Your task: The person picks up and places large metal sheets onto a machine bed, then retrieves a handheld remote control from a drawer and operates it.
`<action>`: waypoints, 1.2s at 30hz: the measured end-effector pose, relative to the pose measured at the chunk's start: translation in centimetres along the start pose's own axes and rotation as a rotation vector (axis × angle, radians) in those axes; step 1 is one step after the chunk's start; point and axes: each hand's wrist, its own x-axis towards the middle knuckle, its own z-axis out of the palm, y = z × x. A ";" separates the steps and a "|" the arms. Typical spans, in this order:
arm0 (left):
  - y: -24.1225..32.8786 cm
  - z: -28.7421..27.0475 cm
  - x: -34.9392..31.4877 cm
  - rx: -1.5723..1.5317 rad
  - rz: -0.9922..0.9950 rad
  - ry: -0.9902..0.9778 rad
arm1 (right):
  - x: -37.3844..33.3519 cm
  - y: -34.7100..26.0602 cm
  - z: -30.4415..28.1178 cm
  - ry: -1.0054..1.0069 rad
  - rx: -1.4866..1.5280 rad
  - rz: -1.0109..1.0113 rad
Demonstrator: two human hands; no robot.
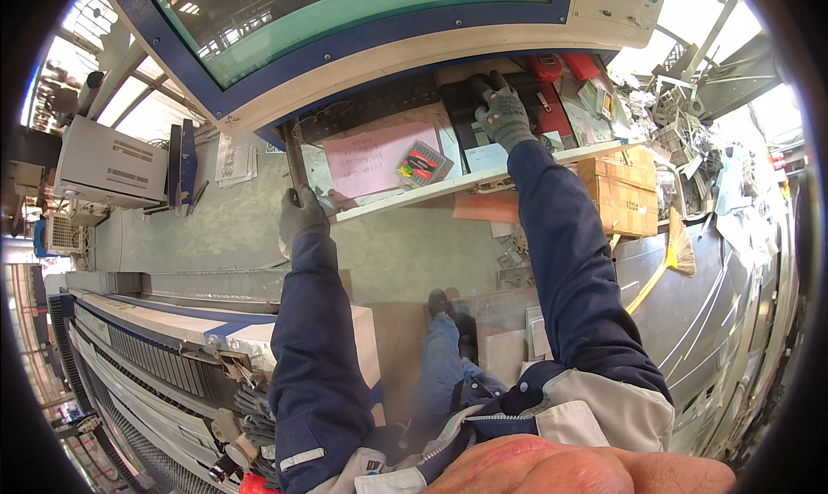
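A shallow pull-out drawer [405,199] juts out beneath the machine panel. My left hand [304,213], in a dark grey glove, is closed on its left front corner. My right hand [507,116], in a grey glove with dark fingertips, reaches into the drawer above a black flat item [461,115]. Its thumb and fingers look apart, though the dark fingertips blend into the black behind them. Left of that lie a pink paper sheet [358,162] and a clear-cased pack with a colourful label [421,165]. A dark red booklet [555,115] sits to the right of my right hand.
Above the drawer is a blue-framed machine window [362,41]. Red cases [545,67] occupy the drawer's back right. A cardboard box [623,192] and a yellow broom [677,253] stand to the right. At lower left runs a long machine rail [155,347]. Papers [237,162] lie farther left.
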 end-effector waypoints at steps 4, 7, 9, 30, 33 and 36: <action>-0.2 0.2 0.1 0.005 0.026 0.016 | -0.2 0.0 0.1 0.043 0.079 -0.014; -0.4 0.3 0.2 -0.012 0.029 0.019 | -0.3 0.0 0.0 0.037 0.091 -0.009; -0.5 0.4 0.2 -0.015 0.029 0.006 | -0.3 0.0 -0.1 0.038 0.081 -0.012; -0.1 0.0 0.3 0.046 -0.004 -0.034 | -0.4 0.3 0.7 0.211 0.044 -0.084; 0.0 0.0 0.2 0.043 -0.005 -0.042 | -0.6 0.3 0.8 0.244 0.030 -0.082; 0.0 0.1 0.2 0.025 0.005 -0.031 | -0.7 0.2 0.8 0.308 0.000 -0.093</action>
